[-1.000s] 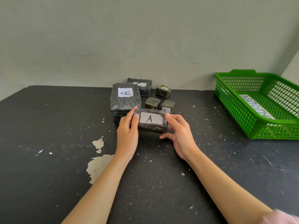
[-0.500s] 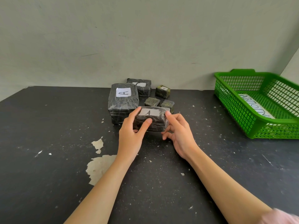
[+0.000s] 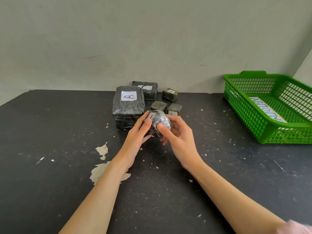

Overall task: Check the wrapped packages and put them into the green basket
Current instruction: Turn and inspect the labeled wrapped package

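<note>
Head view: scuffed black table [image 3: 50, 191]; pale wall [image 3: 152, 39] behind.

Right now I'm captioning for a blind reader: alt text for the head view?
A left hand and right hand grip a black wrapped package over a table. Five more wrapped packages sit behind it; a green basket stands at right.

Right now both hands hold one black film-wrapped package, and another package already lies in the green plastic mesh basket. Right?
No: in the head view the green plastic mesh basket holds only a white lettered paper strip, no package. The left hand and right hand do hold the black film-wrapped package.
</note>
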The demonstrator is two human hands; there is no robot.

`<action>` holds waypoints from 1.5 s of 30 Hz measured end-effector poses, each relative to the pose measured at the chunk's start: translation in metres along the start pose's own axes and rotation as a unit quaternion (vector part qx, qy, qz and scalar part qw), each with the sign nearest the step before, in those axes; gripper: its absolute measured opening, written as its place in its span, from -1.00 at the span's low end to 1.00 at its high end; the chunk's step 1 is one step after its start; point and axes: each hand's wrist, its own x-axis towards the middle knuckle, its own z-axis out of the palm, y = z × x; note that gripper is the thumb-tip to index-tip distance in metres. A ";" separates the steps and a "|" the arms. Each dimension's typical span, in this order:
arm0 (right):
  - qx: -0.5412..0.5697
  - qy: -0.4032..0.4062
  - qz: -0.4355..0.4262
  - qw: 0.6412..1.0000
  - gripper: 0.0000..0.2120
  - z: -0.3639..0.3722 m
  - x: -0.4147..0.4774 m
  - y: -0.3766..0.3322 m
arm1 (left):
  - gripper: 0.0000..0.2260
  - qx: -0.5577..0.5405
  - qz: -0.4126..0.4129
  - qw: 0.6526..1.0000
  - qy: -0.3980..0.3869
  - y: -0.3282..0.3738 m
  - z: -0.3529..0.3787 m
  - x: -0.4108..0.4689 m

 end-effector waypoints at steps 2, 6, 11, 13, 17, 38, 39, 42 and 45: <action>-0.006 0.002 -0.003 1.000 -0.71 0.000 -0.001 0.000 | -0.42 -0.010 -0.005 1.000 -0.003 0.000 -0.001 -0.001; 0.001 0.004 -0.011 1.000 -0.78 -0.002 -0.002 0.000 | -0.43 -0.015 -0.010 1.000 -0.011 0.001 -0.001 -0.001; -0.011 0.011 -0.009 1.000 -0.84 0.000 -0.001 -0.001 | -0.48 -0.020 -0.016 1.000 -0.006 -0.001 -0.003 0.001; -0.008 0.010 -0.004 1.000 -0.86 -0.002 0.000 -0.001 | -0.47 -0.020 -0.016 1.000 -0.008 -0.001 -0.003 0.001; -0.008 0.009 -0.001 1.000 -0.85 -0.001 0.000 0.000 | -0.45 -0.018 -0.012 1.000 0.005 0.000 -0.001 0.001; 0.222 0.118 0.182 0.951 -0.66 -0.018 0.019 0.006 | -0.75 0.304 0.337 0.866 0.212 -0.013 0.032 -0.006; 0.231 0.112 0.188 0.948 -0.67 -0.019 0.019 0.005 | -0.76 0.302 0.347 0.863 0.211 -0.012 0.034 -0.007; 0.238 0.072 0.201 0.948 -0.74 -0.023 0.020 0.003 | -0.79 0.253 0.334 0.888 0.190 -0.010 0.039 -0.011; 0.242 0.043 0.205 0.947 -0.73 -0.024 0.021 0.002 | -0.64 0.183 0.280 0.928 0.162 -0.009 0.042 -0.016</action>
